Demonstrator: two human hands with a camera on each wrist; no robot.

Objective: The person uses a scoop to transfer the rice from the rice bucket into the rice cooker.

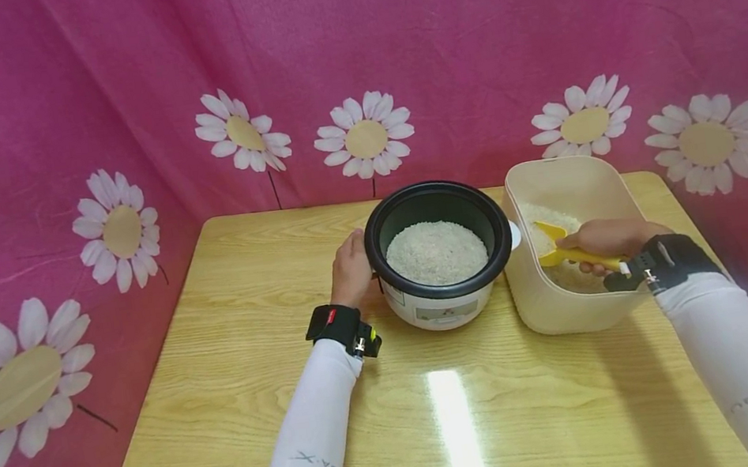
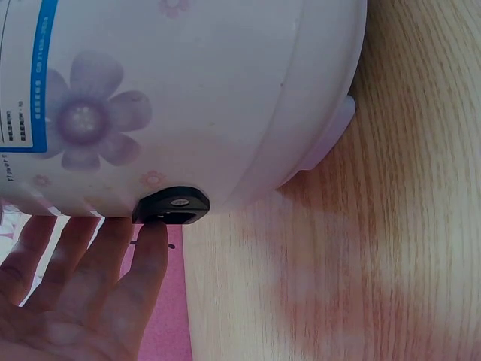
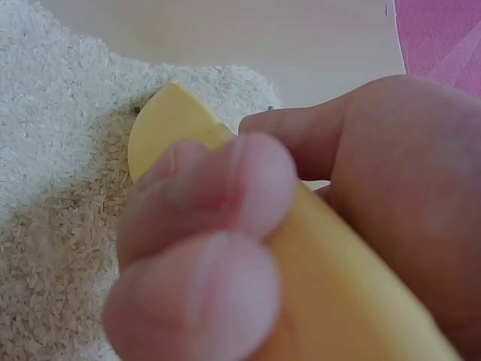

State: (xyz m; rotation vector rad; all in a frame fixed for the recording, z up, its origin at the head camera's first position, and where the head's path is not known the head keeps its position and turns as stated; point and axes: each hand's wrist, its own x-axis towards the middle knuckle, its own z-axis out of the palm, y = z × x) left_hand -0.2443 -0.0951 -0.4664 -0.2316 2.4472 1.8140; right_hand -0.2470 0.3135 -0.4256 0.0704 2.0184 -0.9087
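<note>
A yellow scoop [image 1: 555, 256] is in my right hand [image 1: 612, 238], whose fingers curl round its handle inside the cream rice bin [image 1: 536, 314]. In the right wrist view the scoop's blade [image 3: 169, 124] lies against the loose rice [image 3: 52, 113]. My left hand [image 1: 350, 269] touches the left side of the white rice cooker [image 1: 438, 317] with extended fingers. The left wrist view shows those fingers [image 2: 146, 263] against the cooker's flowered wall, one at a black socket [image 2: 173, 204]. White rice [image 1: 436, 253] lies inside the cooker's dark pot.
Both containers stand side by side toward the back of a wooden table [image 1: 227, 414]. A pink curtain [image 1: 447, 40] with daisies hangs behind and beside it. The bin's raised walls surround my right hand.
</note>
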